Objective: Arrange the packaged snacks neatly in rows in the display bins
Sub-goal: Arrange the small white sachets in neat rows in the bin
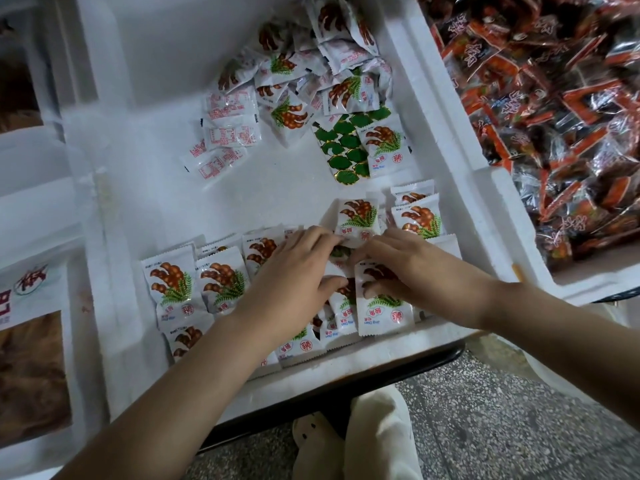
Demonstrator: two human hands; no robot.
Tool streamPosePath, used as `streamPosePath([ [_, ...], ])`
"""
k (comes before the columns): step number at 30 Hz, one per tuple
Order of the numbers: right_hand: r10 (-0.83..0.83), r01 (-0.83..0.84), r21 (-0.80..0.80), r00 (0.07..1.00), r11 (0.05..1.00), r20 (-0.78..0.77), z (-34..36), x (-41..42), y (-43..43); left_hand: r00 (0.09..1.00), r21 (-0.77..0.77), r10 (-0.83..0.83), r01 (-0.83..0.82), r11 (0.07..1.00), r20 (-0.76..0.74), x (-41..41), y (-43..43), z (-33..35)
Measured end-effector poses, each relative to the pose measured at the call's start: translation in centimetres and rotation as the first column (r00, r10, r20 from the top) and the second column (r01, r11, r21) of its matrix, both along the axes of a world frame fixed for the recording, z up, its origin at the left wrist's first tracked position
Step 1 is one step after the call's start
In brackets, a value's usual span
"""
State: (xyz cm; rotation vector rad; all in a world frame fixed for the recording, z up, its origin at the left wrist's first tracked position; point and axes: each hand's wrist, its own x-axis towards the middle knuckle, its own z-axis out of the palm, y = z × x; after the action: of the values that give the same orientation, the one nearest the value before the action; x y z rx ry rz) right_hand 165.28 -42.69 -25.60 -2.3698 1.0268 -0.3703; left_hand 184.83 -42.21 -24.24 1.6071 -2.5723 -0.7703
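A white foam bin (162, 98) holds small white snack packets printed with brown pods and green leaves. A loose pile of packets (311, 71) lies at the back right, some face down. Along the near wall stands a row of packets (194, 282), overlapping and face up. My left hand (294, 271) lies over the middle of that row and grips a few packets between fingers and thumb. Right beside it, my right hand (412, 268) pinches one packet (384, 306), with its thumb on the printed front. Another packet (358, 216) stands just beyond both hands' fingertips.
A green leaf-patterned pack (346, 147) lies mid-bin on the right. A neighbouring foam bin (512, 209) at the right is heaped with red and orange packets (554, 98). A large bag with brown contents (31, 358) sits at the left. Below are the black table edge (398, 372) and speckled floor.
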Motion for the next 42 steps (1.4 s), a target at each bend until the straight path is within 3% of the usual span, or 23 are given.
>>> streamPosePath([
  [7, -0.026, 0.022, 0.151, 0.999, 0.988, 0.028, 1.4, -0.7, -1.4, 1.0, 0.005, -0.017, 0.016, 1.0, 0.022, 0.0, 0.0, 0.1],
  [11, 0.075, -0.061, 0.214, 0.996, 0.975, -0.054, 1.9, 0.2, -1.6, 0.999, -0.006, -0.037, 0.038, 0.999, 0.023, 0.0, -0.1, 0.1],
  [17, 0.001, -0.001, 0.002, 0.994, 1.0, -0.11, 0.6, -0.7, -0.1, 0.999, -0.011, -0.048, 0.048, 0.999, 0.022, 0.1, -0.1, 0.0],
  [21, -0.022, 0.019, -0.032, 0.995, 0.999, -0.097, 1.2, -1.7, -0.5, 0.999, -0.015, -0.053, 0.053, 0.999, 0.001, 0.3, -0.8, 0.6],
  [25, -0.204, 0.208, -0.114, 0.978, 0.971, 0.041, 3.0, -1.2, -4.4, 0.997, -0.11, 0.033, -0.04, 0.993, -0.066, 0.4, -3.7, 1.6],
  [29, -0.393, 0.391, -0.185, 0.919, 0.902, 0.027, 3.7, 0.4, -11.2, 0.977, -0.21, 0.177, -0.199, 0.957, -0.12, 0.6, -9.3, 1.4],
  [34, -0.541, 0.529, -0.169, 0.84, 0.832, -0.032, 2.8, 3.0, -19.3, 0.912, -0.363, 0.407, -0.365, 0.857, 0.045, 2.0, -15.5, 0.2],
  [38, -0.601, 0.599, -0.052, 0.795, 0.799, -0.08, 2.0, 4.2, -22.7, 0.843, -0.241, 0.531, -0.499, 0.832, 0.088, 3.6, -17.0, -0.7],
  [42, -0.553, 0.555, -0.021, 0.822, 0.831, -0.136, 2.1, 4.8, -23.5, 0.86, -0.256, 0.495, -0.453, 0.854, 0.128, 4.5, -16.6, -1.4],
])
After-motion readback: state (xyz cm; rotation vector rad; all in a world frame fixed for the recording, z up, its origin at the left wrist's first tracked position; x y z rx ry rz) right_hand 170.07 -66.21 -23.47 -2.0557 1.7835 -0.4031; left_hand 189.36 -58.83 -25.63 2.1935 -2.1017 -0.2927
